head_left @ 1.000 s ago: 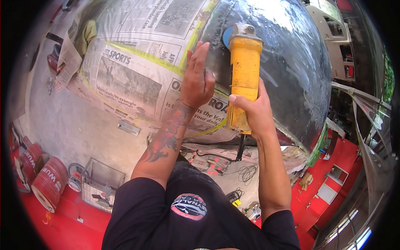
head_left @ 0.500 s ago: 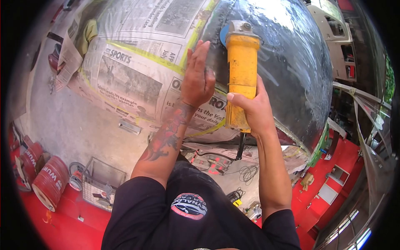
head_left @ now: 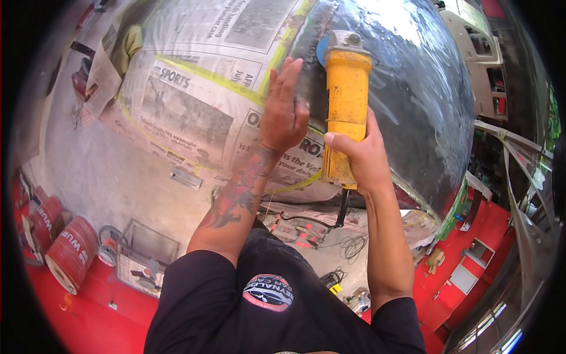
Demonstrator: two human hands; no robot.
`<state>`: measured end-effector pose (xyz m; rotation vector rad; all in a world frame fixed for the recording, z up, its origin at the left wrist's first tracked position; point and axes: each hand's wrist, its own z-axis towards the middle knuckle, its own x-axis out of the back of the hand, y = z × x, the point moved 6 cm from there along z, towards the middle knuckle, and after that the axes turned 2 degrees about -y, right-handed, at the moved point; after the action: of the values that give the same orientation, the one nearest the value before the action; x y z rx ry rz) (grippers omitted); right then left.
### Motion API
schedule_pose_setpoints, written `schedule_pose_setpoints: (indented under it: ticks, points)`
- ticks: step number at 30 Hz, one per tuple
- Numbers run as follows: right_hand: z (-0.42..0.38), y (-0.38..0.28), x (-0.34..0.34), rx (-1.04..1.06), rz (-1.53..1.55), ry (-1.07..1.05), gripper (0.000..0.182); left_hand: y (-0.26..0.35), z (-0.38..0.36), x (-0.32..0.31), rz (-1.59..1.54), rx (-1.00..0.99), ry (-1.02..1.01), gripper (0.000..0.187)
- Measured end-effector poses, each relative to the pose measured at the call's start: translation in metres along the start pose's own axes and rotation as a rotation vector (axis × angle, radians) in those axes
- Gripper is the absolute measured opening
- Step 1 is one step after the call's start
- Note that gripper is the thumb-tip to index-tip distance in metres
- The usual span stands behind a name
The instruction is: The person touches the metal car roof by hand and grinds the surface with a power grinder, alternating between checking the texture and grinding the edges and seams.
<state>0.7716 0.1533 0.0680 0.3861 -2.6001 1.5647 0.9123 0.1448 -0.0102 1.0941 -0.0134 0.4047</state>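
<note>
Obs., near to far:

Nearest: my dark shirt with a round chest logo [head_left: 267, 292], both forearms raised away from it.

Right hand [head_left: 361, 156]: wrapped tight around the lower body of the yellow polisher [head_left: 345, 112], thumb laid across its front. Tool stands roughly upright in view, grey head at top. Black cord [head_left: 341, 209] hangs from its base, below my fist, and runs off toward the floor.

Left hand [head_left: 284, 112]: holds nothing. Fingers straight and close together, palm pressed flat on the surface just beside the tool body, over the seam where masking paper ends and bare panel begins. Hand and polisher close but I cannot tell whether they touch.

Blue pad [head_left: 321, 50]: only an edge shows behind the grey head, lying against the dark glossy car panel [head_left: 413, 76]. Panel shows bright reflections and light streaks.

Newspaper [head_left: 194, 100]: covers the panel to the left of my left hand, held by strips of yellow-green tape [head_left: 206, 76].

Farther, lower left on the grey floor: red rolls [head_left: 71, 253] with white lettering, a wire basket [head_left: 141, 259] next to them.

Lower right: red floor area [head_left: 471, 265], loose cables [head_left: 351, 245] on grey concrete
</note>
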Motion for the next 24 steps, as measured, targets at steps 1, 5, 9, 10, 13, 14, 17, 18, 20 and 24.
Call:
schedule_pose_setpoints:
  ticks: [1, 5, 9, 10, 13, 14, 17, 18, 20, 24]
  points:
    - [0.002, -0.001, -0.002, -0.001, 0.000, -0.006, 0.078, -0.001, 0.000, 0.001, 0.005, 0.003, 0.003, 0.060]
    - [0.007, -0.002, 0.001, -0.015, -0.014, -0.001, 0.078, -0.001, 0.000, 0.000, -0.006, 0.015, 0.004, 0.060]
    - [0.003, -0.005, -0.002, -0.012, -0.022, -0.020, 0.076, -0.001, 0.000, 0.001, -0.007, 0.019, -0.004, 0.061]
    - [0.003, -0.005, -0.003, -0.013, -0.024, -0.022, 0.076, -0.001, 0.000, 0.001, -0.007, 0.022, -0.002, 0.061]
    - [0.005, -0.006, -0.001, 0.010, -0.058, 0.004, 0.075, -0.002, -0.001, 0.001, -0.013, 0.022, 0.000, 0.061]
    - [0.009, -0.006, 0.000, -0.002, -0.060, 0.004, 0.075, -0.001, 0.000, 0.001, -0.012, 0.021, -0.004, 0.061]
    - [0.013, -0.004, 0.004, -0.016, -0.065, -0.002, 0.075, -0.001, 0.000, 0.001, -0.012, 0.018, -0.004, 0.061]
    - [0.014, -0.003, 0.004, -0.019, -0.065, -0.008, 0.075, -0.001, 0.000, 0.001, -0.014, 0.017, -0.004, 0.062]
    - [0.010, -0.004, 0.003, 0.002, -0.090, -0.014, 0.077, -0.001, 0.000, 0.001, -0.014, 0.017, -0.002, 0.062]
    - [0.010, -0.007, 0.001, 0.023, -0.109, -0.012, 0.080, -0.001, -0.001, 0.001, -0.014, 0.016, 0.002, 0.062]
